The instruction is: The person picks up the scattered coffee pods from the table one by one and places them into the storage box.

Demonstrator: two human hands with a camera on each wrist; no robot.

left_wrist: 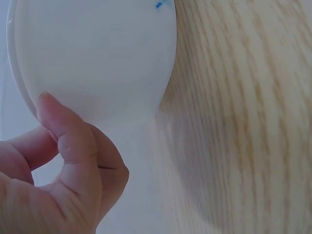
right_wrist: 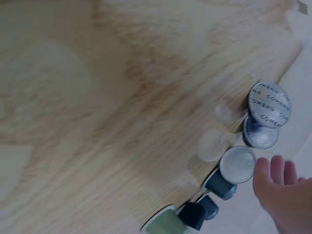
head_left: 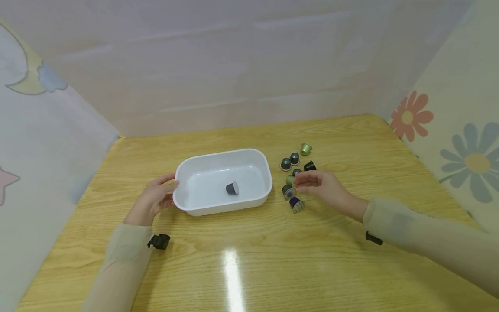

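My left hand [head_left: 153, 197] grips the left end of a white oblong tray [head_left: 222, 208], fingers bent at its rim. In the left wrist view the thumb [left_wrist: 73, 131] lies against the tray's outer wall [left_wrist: 107, 63]. One dark coffee capsule [head_left: 232, 188] lies on its side inside the tray. My right hand [head_left: 321, 187] reaches over a loose group of capsules, its fingertips right at a green capsule [head_left: 290, 180]. In the right wrist view its fingers [right_wrist: 277, 170] extend beside a silver-lidded capsule [right_wrist: 237, 165]; the thumb is hidden there.
Around the right hand lie a blue-violet capsule [head_left: 297, 205], a grey one [head_left: 289, 192], a black one [head_left: 309, 166] and two dark ones further back. Another green capsule [head_left: 306, 149] sits at the back. The wooden table [head_left: 187, 273] ends at a pale rear wall [head_left: 249, 78].
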